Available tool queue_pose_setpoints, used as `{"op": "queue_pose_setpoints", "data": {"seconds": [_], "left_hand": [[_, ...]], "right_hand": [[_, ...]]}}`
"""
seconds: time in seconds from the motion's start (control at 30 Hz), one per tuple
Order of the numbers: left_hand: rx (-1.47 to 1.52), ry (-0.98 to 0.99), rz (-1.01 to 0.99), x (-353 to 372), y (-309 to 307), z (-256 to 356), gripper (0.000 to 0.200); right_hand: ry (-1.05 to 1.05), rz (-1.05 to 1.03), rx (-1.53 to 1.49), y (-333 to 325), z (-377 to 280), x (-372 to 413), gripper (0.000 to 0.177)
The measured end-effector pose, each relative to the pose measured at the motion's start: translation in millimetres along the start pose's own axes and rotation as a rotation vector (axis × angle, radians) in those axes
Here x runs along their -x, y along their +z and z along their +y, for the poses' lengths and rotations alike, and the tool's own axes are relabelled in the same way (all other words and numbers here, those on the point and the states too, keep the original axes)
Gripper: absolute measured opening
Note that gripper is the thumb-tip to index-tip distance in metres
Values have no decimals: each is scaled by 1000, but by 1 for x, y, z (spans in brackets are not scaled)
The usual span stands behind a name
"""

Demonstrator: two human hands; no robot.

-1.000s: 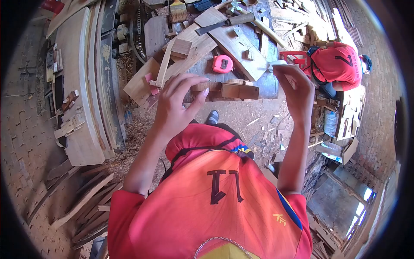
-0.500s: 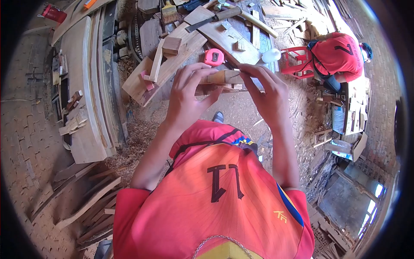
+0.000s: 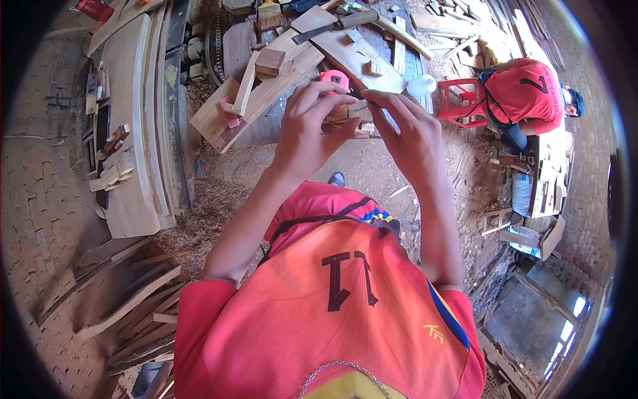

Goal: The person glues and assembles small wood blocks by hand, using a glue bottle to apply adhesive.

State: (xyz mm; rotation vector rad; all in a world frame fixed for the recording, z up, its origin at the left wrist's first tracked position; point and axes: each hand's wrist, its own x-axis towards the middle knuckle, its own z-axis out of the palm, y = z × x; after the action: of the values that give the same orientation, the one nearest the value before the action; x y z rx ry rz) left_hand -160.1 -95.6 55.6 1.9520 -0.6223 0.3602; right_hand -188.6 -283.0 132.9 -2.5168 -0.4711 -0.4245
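Note:
A small pale wooden block is between my two hands, partly covered by fingers. My left hand is closed on its left side, fingers above and thumb below. My right hand grips around its right end, fingertips bent over it; whether a thin tool is also in these fingers is not clear. Just beyond the fingers sits a pink tape measure, partly hidden by my left hand. Farther right stands a white bottle. A long board lies behind the block.
Across the bench lie a wood-handled blade tool, a brush and a brown wooden block. Long planks line the left. At right, a person in red sits near a red stool. Shavings cover the floor.
Both hands have moved slightly up and closer together, covering more of the wooden block. The tape measure is now partly behind my left fingers. The whole view has shifted a little.

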Motion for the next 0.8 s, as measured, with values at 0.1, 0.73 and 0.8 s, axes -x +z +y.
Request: {"op": "queue_pose_setpoints", "data": {"seconds": [0.1, 0.73, 0.8], "left_hand": [[2, -1, -2, -3, 3, 2, 32], [70, 141, 152, -12, 23, -7, 15], [110, 117, 136, -10, 23, -9, 15]], "right_hand": [[-11, -9, -13, 1, 5, 4, 28], [-66, 25, 89, 1, 4, 0, 27], [-84, 26, 93, 2, 6, 0, 29]]}}
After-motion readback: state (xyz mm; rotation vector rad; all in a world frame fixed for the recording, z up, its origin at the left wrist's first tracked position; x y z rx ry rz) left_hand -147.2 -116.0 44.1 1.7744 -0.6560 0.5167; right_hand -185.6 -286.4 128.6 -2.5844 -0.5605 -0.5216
